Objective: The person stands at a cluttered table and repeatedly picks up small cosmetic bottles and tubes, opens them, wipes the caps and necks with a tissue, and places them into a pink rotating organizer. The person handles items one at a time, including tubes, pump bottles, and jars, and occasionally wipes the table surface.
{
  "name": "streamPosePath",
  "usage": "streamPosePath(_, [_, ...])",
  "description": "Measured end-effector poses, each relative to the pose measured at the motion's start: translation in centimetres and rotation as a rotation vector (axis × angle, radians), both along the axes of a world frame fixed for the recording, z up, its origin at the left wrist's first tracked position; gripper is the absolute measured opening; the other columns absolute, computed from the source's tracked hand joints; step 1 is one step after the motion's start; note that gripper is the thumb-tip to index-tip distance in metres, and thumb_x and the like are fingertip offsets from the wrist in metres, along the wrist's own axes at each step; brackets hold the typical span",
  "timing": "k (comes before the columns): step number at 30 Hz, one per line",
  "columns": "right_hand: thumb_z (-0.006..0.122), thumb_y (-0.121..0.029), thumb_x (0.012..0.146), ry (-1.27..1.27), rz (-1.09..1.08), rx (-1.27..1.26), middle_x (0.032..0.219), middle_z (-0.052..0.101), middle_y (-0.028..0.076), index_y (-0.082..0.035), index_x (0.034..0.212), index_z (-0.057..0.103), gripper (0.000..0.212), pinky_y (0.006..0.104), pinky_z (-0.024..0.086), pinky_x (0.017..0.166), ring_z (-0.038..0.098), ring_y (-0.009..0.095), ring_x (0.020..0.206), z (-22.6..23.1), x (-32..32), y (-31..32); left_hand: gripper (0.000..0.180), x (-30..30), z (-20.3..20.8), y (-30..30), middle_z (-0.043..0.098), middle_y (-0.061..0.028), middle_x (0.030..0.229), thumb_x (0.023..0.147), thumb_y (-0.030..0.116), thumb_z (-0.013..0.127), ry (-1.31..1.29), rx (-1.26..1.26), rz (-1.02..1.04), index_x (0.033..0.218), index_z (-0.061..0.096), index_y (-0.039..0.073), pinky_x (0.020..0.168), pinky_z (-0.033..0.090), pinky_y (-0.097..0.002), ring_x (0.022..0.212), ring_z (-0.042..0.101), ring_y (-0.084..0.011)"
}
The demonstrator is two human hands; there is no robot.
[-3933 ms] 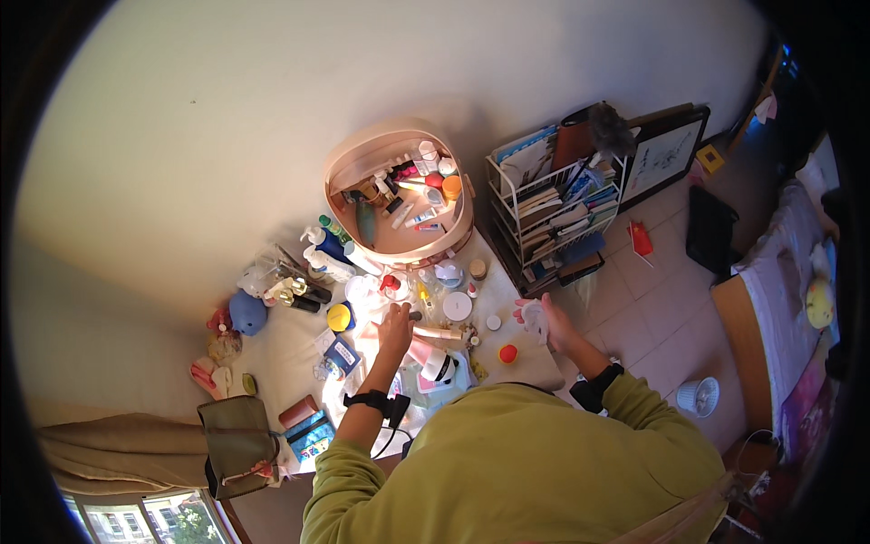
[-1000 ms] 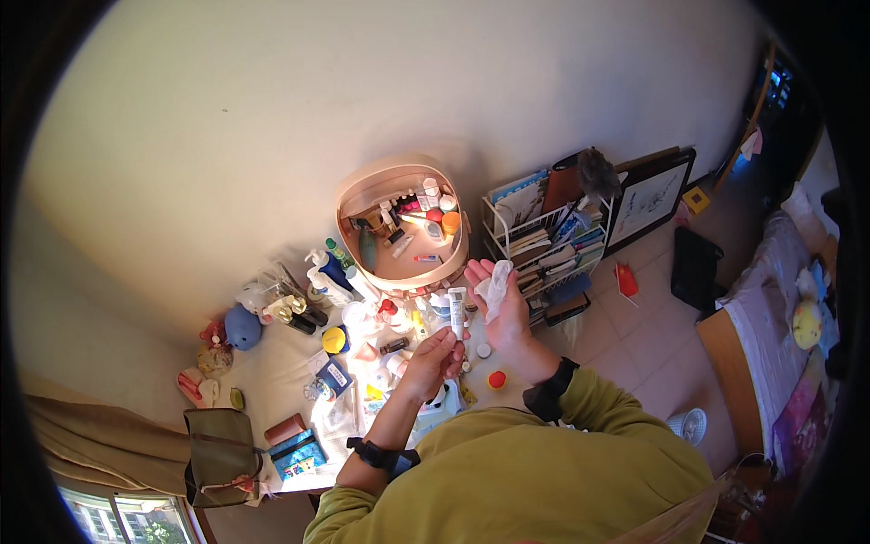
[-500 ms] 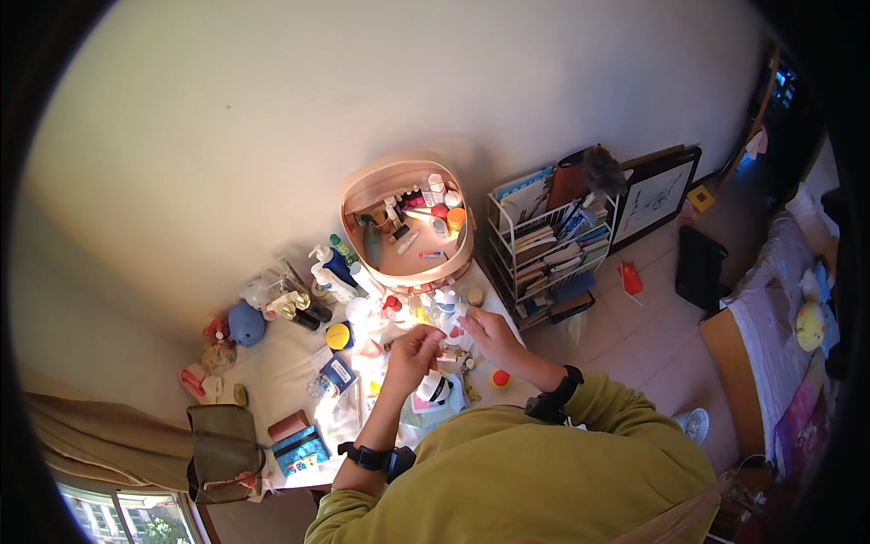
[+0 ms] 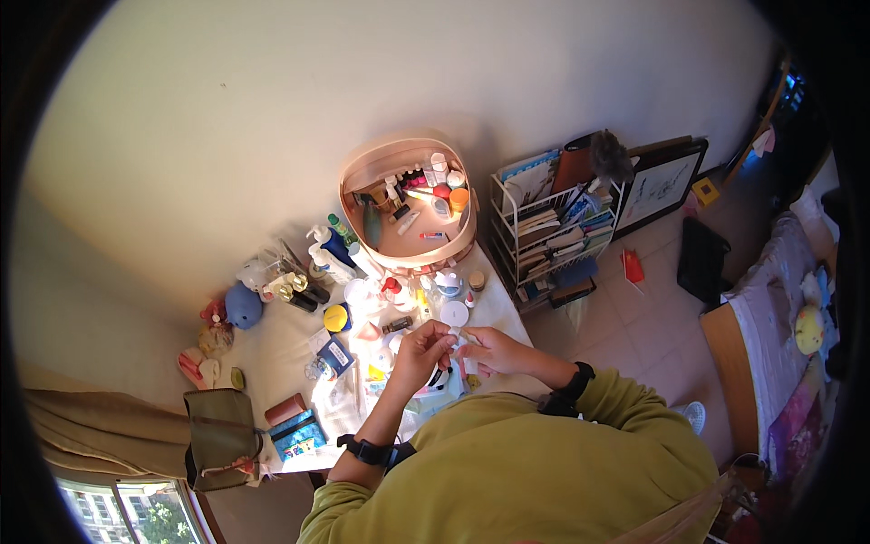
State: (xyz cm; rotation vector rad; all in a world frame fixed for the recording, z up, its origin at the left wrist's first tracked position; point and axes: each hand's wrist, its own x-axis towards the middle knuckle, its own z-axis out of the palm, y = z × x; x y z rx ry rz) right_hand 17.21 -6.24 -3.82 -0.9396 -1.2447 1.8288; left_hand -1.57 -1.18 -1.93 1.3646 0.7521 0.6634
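Observation:
Close together over the near part of the table are my left hand (image 4: 422, 355) and my right hand (image 4: 497, 350), fingertips almost meeting. Both are closed around a small white object (image 4: 469, 364), mostly covered by the fingers, so its kind is unclear. Just beyond the fingertips lies a round white lid or jar (image 4: 454, 314). A dark little bottle (image 4: 397, 324) rests left of it. Farther back stand a red-topped bottle (image 4: 391, 286), a clear bottle with a bluish-white top (image 4: 449, 283) and a small brown jar (image 4: 477, 279).
A pink open basket (image 4: 408, 260) holds cosmetics at the table's back. Pump bottles (image 4: 333, 254), a yellow-lidded jar (image 4: 336, 317) and a blue pouch (image 4: 297, 435) occupy the left. Right of the table stands a white wire rack (image 4: 517, 231) of books. Sunlight glares across the tabletop.
My right hand has come nearer and lower, its spread fingers closing beside my left hand. The left has shifted slightly right. The white object now shows between them.

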Motion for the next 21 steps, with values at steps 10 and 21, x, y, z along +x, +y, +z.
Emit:
streamPosePath(10, [0.042, -0.027, 0.101, 0.068, -0.427, 0.007, 0.085, 0.062, 0.006, -0.004, 0.114, 0.049, 0.027, 0.022, 0.036, 0.04, 0.051, 0.009, 0.045, -3.8, -0.4, 1.3, 0.004, -0.8, -2.9, 0.7, 0.058, -0.003, 0.071, 0.093, 0.005, 0.056, 0.055, 0.016, 0.086, 0.092, 0.054, 0.001, 0.051, 0.045, -0.0209, 0.055, 0.055, -0.0085])
streamPosePath(21, [0.037, -0.031, 0.102, 0.078, -0.708, -0.113, 0.111, 0.063, 0.018, -0.001, 0.122, 0.048, 0.037, 0.0293, 0.055, 0.061, 0.064, 0.019, 0.073, -10.2, 6.1, 1.1, 0.012, -7.1, -15.5, 7.8, 0.06, -0.0078, 0.061, 0.089, 0.008, 0.058, 0.511, -0.067, 0.121, 0.083, 0.06, -0.002, 0.043, 0.046, -0.0254, 0.049, 0.058, -0.0127])
